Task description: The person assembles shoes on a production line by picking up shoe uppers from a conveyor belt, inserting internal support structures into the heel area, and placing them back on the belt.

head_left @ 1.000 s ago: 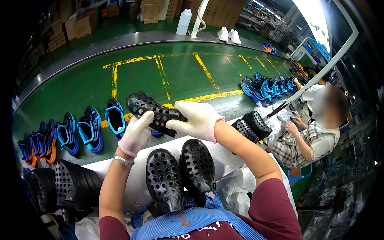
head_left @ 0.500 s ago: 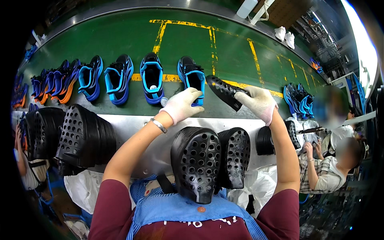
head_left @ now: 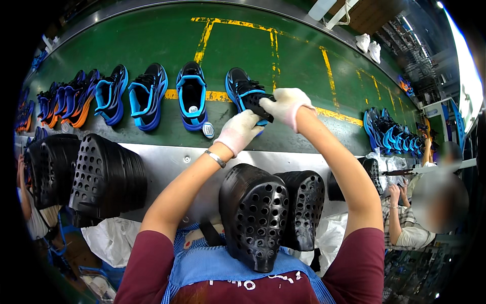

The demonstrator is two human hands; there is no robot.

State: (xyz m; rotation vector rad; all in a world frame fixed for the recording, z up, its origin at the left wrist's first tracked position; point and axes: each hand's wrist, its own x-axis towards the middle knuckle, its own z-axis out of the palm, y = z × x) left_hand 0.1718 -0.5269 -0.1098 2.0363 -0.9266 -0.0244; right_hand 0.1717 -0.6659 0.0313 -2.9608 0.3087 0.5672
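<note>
A black and blue sneaker (head_left: pixel 237 80) stands on the green surface with its toe pointing away from me. My right hand (head_left: pixel 287 107), in a white glove, grips the wide end of a black perforated plastic shoe insert (head_left: pixel 254 101). The insert's narrow end is inside the sneaker's opening, over the blue lining. My gloved left hand (head_left: pixel 240 133) is closed at the sneaker's heel; part of the heel is hidden by its fingers. Next to it on the left stands another blue-lined sneaker (head_left: pixel 191 93) with a round white tag at its heel.
More sneakers (head_left: pixel 148 96) line up to the left, some with orange soles. Stacks of black inserts stand at the near left (head_left: pixel 104 175) and right before me (head_left: pixel 258 213). Further sneakers (head_left: pixel 387 130) and a co-worker's hands (head_left: pixel 397 192) are at the right.
My right hand has moved left with the insert and brought its narrow end into the sneaker. My left hand has shifted slightly right and nearer, at the sneaker's heel.
</note>
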